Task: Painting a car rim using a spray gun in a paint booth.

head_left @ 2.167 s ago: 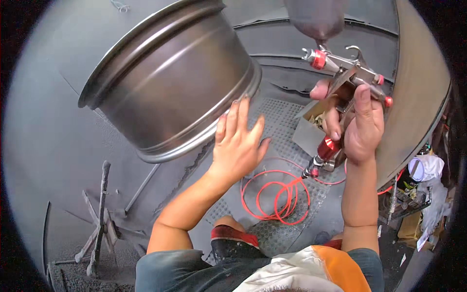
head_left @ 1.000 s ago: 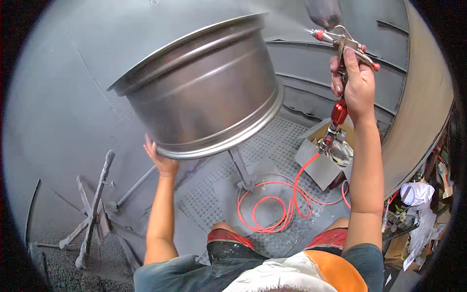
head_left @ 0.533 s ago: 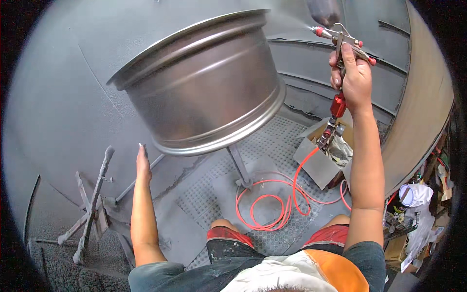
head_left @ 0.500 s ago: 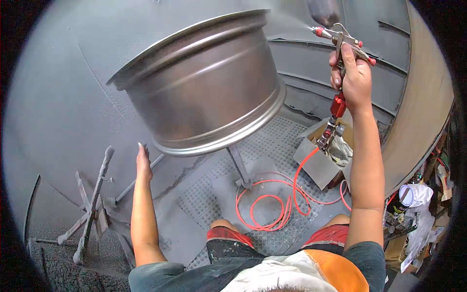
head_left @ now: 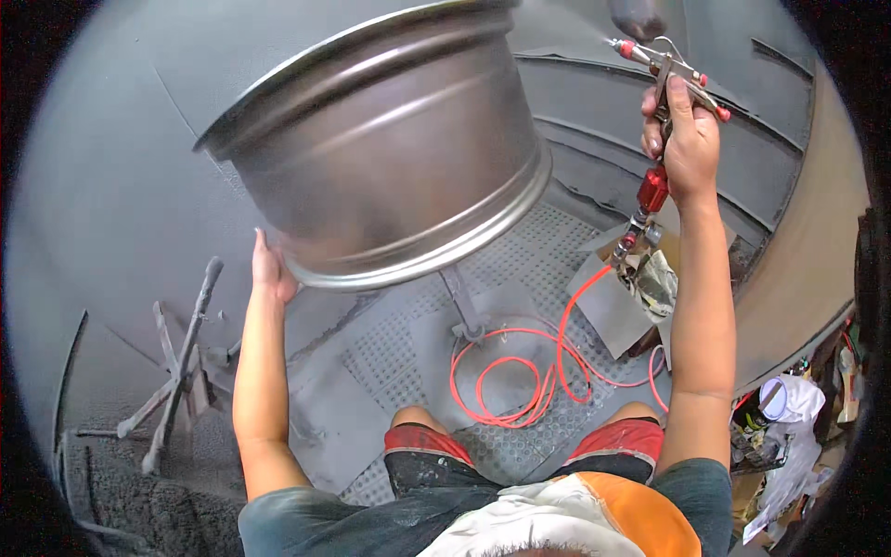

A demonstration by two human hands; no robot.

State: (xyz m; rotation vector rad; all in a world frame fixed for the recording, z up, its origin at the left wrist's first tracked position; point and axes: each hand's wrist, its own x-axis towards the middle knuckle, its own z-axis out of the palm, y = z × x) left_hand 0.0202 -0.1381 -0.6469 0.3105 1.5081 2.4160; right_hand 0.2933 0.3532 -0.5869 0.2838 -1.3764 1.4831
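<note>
From the left: crossed bars (head_left: 186, 367), thickly coated in grey, stand near the dark wall. Next, my left hand (head_left: 271, 272) is raised at the lower left edge of the wheel rim (head_left: 399, 148); its visible fingers are extended, not wrapped around anything, and part of the hand lies against or behind the lip, so I cannot tell whether it presses there. The wheel rim, dark brownish-grey with a bright lower lip, hangs or rests tilted at upper centre, its top edge cut off by the view. A grey post (head_left: 461, 302) shows beneath it; the join is hidden. On the floor, a red hose (head_left: 580, 290) lies in loose loops and rises to a red fitting (head_left: 652, 190). Behind that connection, an open cardboard box (head_left: 608, 316) holds crumpled material. A spray gun (head_left: 682, 70) points left; pale mist leaves its nozzle toward the upper part of the wheel rim, well apart from it. The fingers of my right hand (head_left: 694, 153) are wrapped around the gun's handle. At far right, a white-topped container (head_left: 778, 399) stands among plastic and clutter.
</note>
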